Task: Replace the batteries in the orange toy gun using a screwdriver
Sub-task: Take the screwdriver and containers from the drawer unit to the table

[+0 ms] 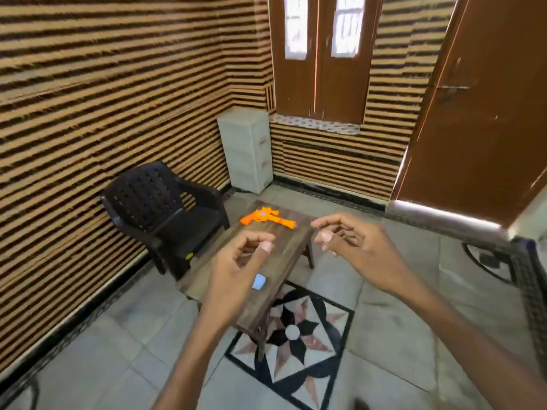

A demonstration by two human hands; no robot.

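While on the table (285, 257), orange toy gun (264, 220).

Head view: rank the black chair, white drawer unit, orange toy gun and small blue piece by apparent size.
1. black chair
2. white drawer unit (farther away, so unsure)
3. orange toy gun
4. small blue piece
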